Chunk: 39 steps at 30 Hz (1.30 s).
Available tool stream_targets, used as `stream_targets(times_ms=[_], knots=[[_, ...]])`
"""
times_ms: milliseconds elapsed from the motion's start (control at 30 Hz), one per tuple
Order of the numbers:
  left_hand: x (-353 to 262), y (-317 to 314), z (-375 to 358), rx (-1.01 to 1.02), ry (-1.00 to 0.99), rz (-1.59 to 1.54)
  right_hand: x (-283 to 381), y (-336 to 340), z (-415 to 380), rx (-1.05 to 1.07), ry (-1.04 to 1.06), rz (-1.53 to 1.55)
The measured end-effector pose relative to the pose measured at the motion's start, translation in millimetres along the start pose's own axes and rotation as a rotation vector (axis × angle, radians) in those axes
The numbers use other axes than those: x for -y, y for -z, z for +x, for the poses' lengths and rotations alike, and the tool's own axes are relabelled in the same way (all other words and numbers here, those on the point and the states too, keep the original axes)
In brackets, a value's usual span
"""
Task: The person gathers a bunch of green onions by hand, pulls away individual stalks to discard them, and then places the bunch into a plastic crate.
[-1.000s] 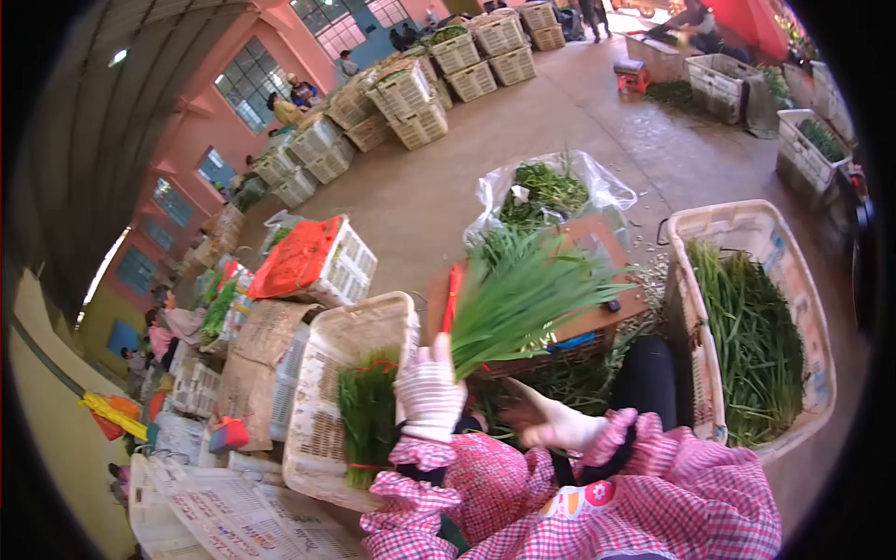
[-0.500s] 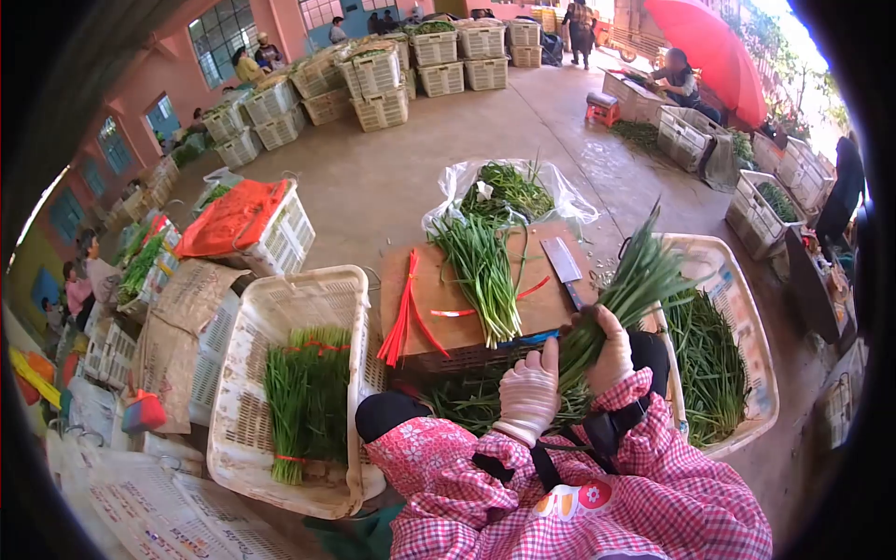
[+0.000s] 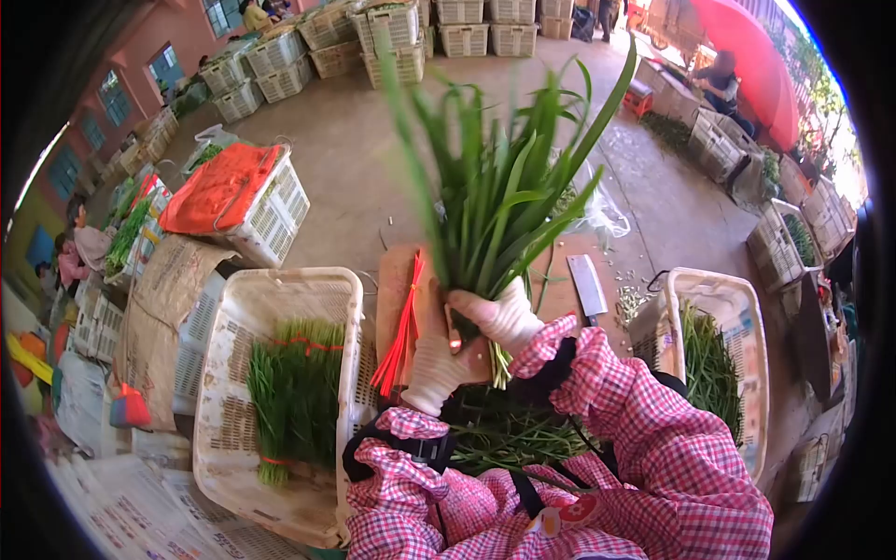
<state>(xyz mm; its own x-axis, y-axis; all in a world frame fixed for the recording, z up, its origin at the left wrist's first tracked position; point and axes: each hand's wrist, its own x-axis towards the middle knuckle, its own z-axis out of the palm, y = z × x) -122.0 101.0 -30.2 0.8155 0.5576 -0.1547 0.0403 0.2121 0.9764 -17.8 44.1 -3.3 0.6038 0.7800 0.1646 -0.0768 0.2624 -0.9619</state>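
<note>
Above the board (image 3: 560, 285), both gloved hands' fingers closed around an upright chive bunch (image 3: 495, 187).

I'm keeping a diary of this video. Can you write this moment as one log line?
left hand: grips green bunch | right hand: grips same bunch, upright above board | cleaver: lying on board | tied bunches: in left basket

Knitted cloth gloves on both hands (image 3: 485, 331), checked cotton sleeves (image 3: 644, 429), perforated matt plastic crate (image 3: 280, 289), glossy metal cleaver (image 3: 588, 285).
</note>
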Motion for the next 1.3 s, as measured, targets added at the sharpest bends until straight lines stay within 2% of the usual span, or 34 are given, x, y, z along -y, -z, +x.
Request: stream_targets(times_ms=[33,100,133,167,233,267,300,367,400,433,500,533,567,667,767,833,867,900,967,1000,1033,1100,1133,1167,1233,1267,1300], knots=[[12.1,10.0,17.9,0.002,0.02,0.013,-4.3,0.8,13.0,-0.013,-0.012,0.017],[72.2,40.6,58.0,-0.095,-0.462,0.317,-15.6,3.1,35.8,0.173,-0.141,0.028],[105.8,55.7,77.8,-0.16,-0.519,0.43,-49.7,9.5,49.8,0.165,0.074,-0.117],[110.1,59.0,84.6,-0.153,-0.491,0.438,-61.2,14.7,58.5,0.154,0.051,-0.102],[118.9,65.2,91.5,-0.235,-0.415,0.599,-81.1,26.9,74.6,0.323,-0.142,-0.15],[119.8,67.9,98.9,-0.197,-0.301,0.616,-101.6,34.2,84.9,0.365,-0.079,-0.26],[132.0,71.8,107.7,-0.188,-0.272,0.614,-120.1,41.7,94.5,0.451,-0.152,-0.4],[149.9,74.3,120.8,-0.217,-0.308,0.681,-141.6,43.8,94.2,0.345,-0.177,-0.234],[151.1,71.7,121.5,-0.218,-0.282,0.612,-140.7,45.0,95.3,0.338,0.028,-0.191],[150.9,71.0,125.4,-0.205,-0.266,0.613,-136.7,47.4,92.4,0.314,-0.191,-0.159],[149.1,69.9,130.1,-0.2,-0.341,0.534,-128.1,43.6,95.4,0.274,-0.315,-0.186],[147.5,70.3,127.7,-0.201,-0.337,0.509,-115.6,42.5,95.3,0.262,-0.349,-0.149],[141.8,68.9,127.5,-0.204,-0.342,0.487,-105.7,39.6,97.5,0.24,-0.271,-0.146],[68.4,40.7,113.9,-0.213,-0.286,0.593,-68.8,36.0,103.0,0.21,-0.441,0.035],[43.3,18.4,100.9,-0.196,-0.247,0.548,-26.4,43.4,97.6,0.202,-0.537,0.084],[34.5,1.4,92.3,-0.194,-0.469,0.782,-41.7,49.5,83.9,0.101,-0.445,0.062],[74.0,-0.9,94.6,-0.159,-0.193,0.243,-44.3,55.0,76.5,0.086,-0.515,0.055],[87.2,-4.1,90.1,-0.149,-0.197,0.245,-47.2,62.4,68.3,0.071,-0.588,0.047],[104.8,-10.8,81.8,-0.049,-0.035,0.371,-60.4,75.9,51.8,0.011,-0.643,-0.005],[112.2,-17.5,81.7,-0.063,0.029,0.245,-68.5,82.7,45.6,-0.018,-0.652,-0.016],[117.3,-21.2,81.1,-0.057,0.034,0.252,-79.3,88.8,40.0,-0.047,-0.664,-0.024],[115.6,-32.9,84.2,-0.046,0.066,0.366,-108.0,101.3,34.2,-0.103,-0.685,-0.042],[111.2,-34.0,86.6,-0.027,0.09,0.603,-122.0,109.2,32.5,-0.153,-0.701,-0.07],[121.5,-33.9,91.9,-0.01,0.095,0.614,-135.5,118.7,30.9,-0.169,-0.703,-0.056],[153.9,-31.8,108.0,-0.128,0.137,0.892,-153.1,138.2,27.3,-0.128,-0.573,-0.255],[154.4,-36.7,117.1,-0.104,0.278,0.918,-152.9,144.1,23.6,-0.151,-0.565,-0.303],[155.4,-40.1,120.6,-0.086,0.284,0.928,-152.6,150.4,18.2,-0.167,-0.573,-0.293]])
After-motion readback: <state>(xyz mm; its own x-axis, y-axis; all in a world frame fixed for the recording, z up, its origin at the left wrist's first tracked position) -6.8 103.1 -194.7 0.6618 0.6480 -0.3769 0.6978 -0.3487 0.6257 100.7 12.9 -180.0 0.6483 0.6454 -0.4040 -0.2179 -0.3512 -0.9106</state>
